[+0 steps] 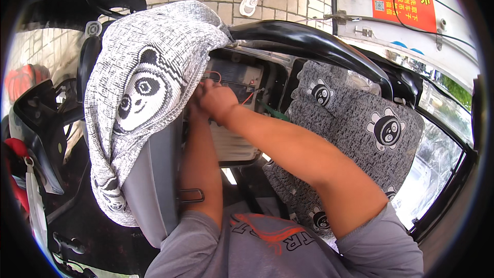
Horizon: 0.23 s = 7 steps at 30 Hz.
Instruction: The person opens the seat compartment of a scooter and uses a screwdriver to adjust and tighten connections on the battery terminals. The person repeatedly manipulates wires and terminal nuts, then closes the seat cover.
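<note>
My right hand [219, 101] reaches into an open compartment [236, 150] under a tilted-up vehicle seat [158, 185]. Its fingers are curled together beside a red wire [213, 73], and whatever they hold is hidden. Close against it, low by the seat's edge, is my left hand [195, 107], mostly covered by the right hand and the seat cover. Inside the compartment, a dark battery-like block [234, 74] has red and orange wires over its top. A grey-and-white panda seat cover [144, 77] drapes over the raised seat.
A black curved rail [309, 41] runs along the compartment's far side. To the right is another seat with a dark panda cover [339, 103]. Beyond it stands a white panel with a red sign [404, 6]. A person in white shoes [248, 6] stands on the paving ahead.
</note>
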Tool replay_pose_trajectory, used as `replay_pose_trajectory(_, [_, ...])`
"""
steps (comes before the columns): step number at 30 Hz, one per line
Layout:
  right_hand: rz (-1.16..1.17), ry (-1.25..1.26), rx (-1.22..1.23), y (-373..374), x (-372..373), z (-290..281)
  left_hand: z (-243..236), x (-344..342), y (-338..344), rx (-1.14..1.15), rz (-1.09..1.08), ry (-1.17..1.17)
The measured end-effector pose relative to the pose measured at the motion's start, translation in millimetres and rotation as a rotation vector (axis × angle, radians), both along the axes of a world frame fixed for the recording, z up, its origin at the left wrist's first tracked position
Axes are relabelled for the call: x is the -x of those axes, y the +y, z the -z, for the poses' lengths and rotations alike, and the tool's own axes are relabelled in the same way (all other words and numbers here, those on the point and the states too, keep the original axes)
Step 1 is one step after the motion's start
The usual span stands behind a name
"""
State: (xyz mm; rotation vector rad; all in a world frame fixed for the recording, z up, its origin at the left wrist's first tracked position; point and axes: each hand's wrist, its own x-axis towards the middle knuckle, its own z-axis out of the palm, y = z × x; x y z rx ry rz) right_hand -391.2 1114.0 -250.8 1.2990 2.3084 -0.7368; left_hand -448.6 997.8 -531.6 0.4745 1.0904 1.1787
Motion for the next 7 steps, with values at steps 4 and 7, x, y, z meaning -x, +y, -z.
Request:
replay_pose_trajectory(4, [0.182,-0.104,0.309,18.3,-1.9,-2.0,1.9,-6.3,-2.4,-0.031,0.034,0.14])
replay_pose_trajectory(7, [0.844,-0.045,0.485,24.5,7.1,1.0,-3.7,6.3,-4.6,-0.12,0.071,0.295])
